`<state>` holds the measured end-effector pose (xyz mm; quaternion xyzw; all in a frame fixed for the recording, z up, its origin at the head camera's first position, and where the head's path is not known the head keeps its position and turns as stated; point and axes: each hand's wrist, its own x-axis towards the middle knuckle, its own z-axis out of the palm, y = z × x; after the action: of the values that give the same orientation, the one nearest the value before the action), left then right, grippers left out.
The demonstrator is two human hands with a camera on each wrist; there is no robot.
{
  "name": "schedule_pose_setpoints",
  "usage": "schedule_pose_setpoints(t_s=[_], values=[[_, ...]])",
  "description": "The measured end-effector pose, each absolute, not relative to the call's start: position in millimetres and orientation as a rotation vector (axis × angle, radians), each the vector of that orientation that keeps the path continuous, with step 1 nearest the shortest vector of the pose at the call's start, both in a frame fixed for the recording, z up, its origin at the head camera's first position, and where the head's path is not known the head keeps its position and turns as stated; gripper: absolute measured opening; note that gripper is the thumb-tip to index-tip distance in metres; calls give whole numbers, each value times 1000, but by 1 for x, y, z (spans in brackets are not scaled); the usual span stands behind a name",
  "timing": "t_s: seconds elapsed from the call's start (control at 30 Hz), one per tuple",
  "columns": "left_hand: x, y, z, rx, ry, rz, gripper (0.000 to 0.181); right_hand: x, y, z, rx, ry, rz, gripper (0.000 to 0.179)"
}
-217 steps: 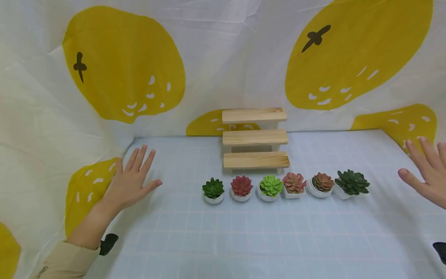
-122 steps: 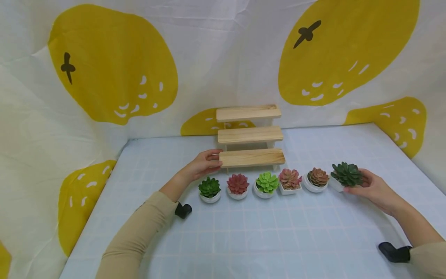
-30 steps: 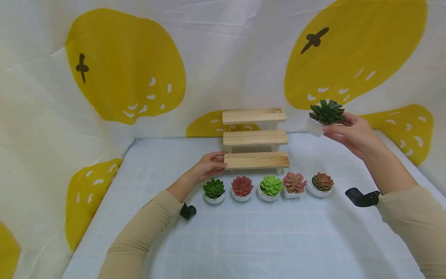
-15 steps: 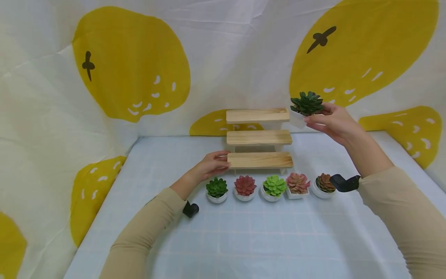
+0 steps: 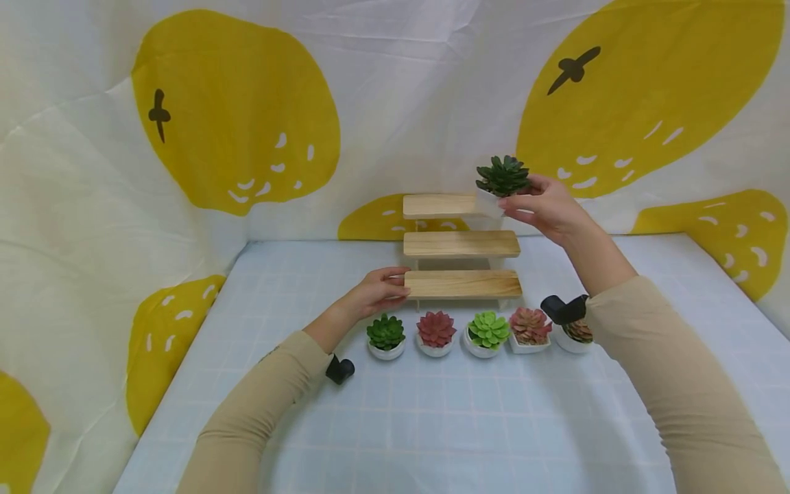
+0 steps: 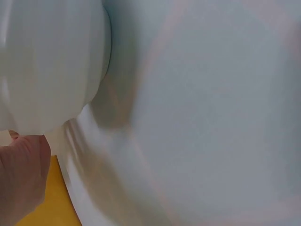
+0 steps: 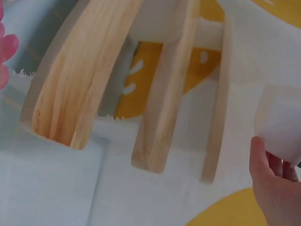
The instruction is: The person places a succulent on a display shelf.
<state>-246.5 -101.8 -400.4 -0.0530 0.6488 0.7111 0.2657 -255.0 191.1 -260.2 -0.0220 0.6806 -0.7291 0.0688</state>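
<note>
In the head view my right hand (image 5: pixel 549 209) holds a dark green potted succulent (image 5: pixel 503 176) by its white pot, over the right end of the top board of a three-step wooden display stand (image 5: pixel 463 283). The right wrist view shows a gap between that white pot (image 7: pixel 282 122) and the boards (image 7: pixel 94 70). My left hand (image 5: pixel 375 291) grips the left end of the lowest board, thumb on the front edge. In the left wrist view, part of the left hand (image 6: pixel 23 174) shows behind a large white pot (image 6: pixel 51 61).
Before the stand, a row holds a green succulent (image 5: pixel 386 333), a red one (image 5: pixel 435 329), a light green one (image 5: pixel 489 329), a pink one (image 5: pixel 531 326) and a brown one (image 5: pixel 579 332). The right wrist's black device (image 5: pixel 563 310) partly covers the brown one. A fruit-print cloth (image 5: pixel 426 103) hangs behind.
My right hand took the dark green succulent from the row's right end, raised it and carried it left over the top board. My left hand came to the lowest board and stayed there.
</note>
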Motion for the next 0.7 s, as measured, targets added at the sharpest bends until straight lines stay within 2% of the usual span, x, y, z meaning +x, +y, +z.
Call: schedule_pose_setpoints(t_s=[0.23,0.47,0.7], values=[[-248,-102,-397,-166,1790,1879,54,-267,166,-264,-75,1982,-2206,68],[-249,-101,-396,-211,1804,1861,54,-278,144,-269,-106,1937,-2262,51],[-249,-99,-398,-235,1779,1884,55,-287,126,-273,-108,1950,-2233,55]])
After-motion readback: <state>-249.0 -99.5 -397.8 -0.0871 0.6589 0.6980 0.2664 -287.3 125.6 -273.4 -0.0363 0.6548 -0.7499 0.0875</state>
